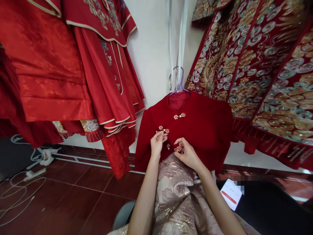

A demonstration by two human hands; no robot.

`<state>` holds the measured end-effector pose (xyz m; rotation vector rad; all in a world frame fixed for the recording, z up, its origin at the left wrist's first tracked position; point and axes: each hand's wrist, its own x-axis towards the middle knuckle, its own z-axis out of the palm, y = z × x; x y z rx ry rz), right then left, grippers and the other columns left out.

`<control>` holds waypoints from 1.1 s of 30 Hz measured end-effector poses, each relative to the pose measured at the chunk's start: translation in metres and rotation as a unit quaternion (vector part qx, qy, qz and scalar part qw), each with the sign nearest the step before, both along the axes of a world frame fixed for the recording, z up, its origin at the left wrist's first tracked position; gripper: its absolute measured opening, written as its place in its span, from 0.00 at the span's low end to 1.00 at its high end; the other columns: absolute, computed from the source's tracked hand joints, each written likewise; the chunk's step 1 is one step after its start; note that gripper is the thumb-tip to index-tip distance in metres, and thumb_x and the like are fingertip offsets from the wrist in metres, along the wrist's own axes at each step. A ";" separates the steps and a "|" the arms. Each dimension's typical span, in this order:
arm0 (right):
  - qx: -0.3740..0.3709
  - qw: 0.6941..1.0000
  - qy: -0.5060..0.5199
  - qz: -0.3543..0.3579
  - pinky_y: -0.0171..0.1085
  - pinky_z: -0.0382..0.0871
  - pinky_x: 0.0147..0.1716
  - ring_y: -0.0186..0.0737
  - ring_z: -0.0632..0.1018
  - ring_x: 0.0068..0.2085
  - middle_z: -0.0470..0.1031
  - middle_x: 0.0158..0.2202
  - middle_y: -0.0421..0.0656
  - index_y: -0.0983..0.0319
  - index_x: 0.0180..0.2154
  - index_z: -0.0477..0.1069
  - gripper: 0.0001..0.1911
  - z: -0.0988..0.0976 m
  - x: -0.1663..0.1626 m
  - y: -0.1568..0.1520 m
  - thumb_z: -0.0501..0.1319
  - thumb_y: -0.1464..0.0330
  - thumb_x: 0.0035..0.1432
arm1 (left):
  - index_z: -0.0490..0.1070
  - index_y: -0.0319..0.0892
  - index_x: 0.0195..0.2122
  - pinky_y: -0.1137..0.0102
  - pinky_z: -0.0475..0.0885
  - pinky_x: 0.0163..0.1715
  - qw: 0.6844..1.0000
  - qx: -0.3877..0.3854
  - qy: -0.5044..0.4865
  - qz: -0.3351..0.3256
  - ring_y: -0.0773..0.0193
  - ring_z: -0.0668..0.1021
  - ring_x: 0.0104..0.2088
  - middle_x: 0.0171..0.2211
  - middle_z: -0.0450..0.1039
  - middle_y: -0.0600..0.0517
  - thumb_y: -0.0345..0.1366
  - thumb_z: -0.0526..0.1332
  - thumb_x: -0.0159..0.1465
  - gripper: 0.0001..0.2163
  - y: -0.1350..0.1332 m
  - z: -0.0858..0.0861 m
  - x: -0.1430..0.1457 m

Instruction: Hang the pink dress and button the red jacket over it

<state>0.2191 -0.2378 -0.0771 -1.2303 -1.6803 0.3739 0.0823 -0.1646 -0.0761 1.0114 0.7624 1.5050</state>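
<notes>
A dark red jacket (195, 130) hangs on a hanger (180, 81); two upper clasps look fastened. The left hand (157, 143) pinches the front edge while the right hand (187, 153) grips the third clasp (178, 149), seemingly unfastened.

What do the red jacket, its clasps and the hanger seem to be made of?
Jacket: likely velvet, since its deep red looks matte and soft, without shine. Clasps: probably metal set with pearl-like beads, as they glint gold and pale; the right hand pinches one. Hanger: thin lilac hook, perhaps plastic or coated wire.
</notes>
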 end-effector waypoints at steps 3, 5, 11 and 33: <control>-0.013 0.999 0.025 0.019 0.33 0.61 0.29 0.34 0.66 0.29 0.61 0.29 0.37 0.59 0.40 0.62 0.15 0.009 0.004 -0.006 0.57 0.73 0.47 | 0.75 0.35 0.38 0.67 0.74 0.46 0.999 -0.026 -0.032 -0.008 0.68 0.79 0.35 0.36 0.78 0.47 0.33 0.64 0.59 0.08 0.010 0.009 -0.001; -0.016 0.999 0.037 0.025 0.32 0.61 0.28 0.34 0.66 0.29 0.61 0.29 0.37 0.59 0.40 0.62 0.15 0.012 0.006 -0.008 0.57 0.73 0.47 | 0.75 0.35 0.37 0.68 0.73 0.48 0.997 -0.033 -0.064 -0.016 0.67 0.79 0.39 0.39 0.78 0.46 0.31 0.64 0.59 0.06 0.010 0.011 -0.001; -0.022 0.998 0.055 0.034 0.32 0.61 0.28 0.33 0.67 0.29 0.61 0.30 0.37 0.59 0.41 0.62 0.15 0.011 0.010 -0.009 0.58 0.73 0.48 | 0.75 0.36 0.37 0.68 0.71 0.52 0.980 -0.084 -0.158 -0.083 0.63 0.77 0.49 0.45 0.77 0.44 0.33 0.64 0.60 0.06 0.006 0.013 0.007; -0.089 0.990 0.039 0.104 0.33 0.59 0.29 0.32 0.64 0.29 0.61 0.29 0.35 0.59 0.35 0.61 0.09 0.031 0.048 -0.028 0.57 0.73 0.50 | 0.76 0.40 0.37 0.72 0.71 0.36 0.977 0.099 0.181 -0.056 0.68 0.76 0.32 0.36 0.77 0.49 0.42 0.64 0.57 0.12 0.015 0.074 0.024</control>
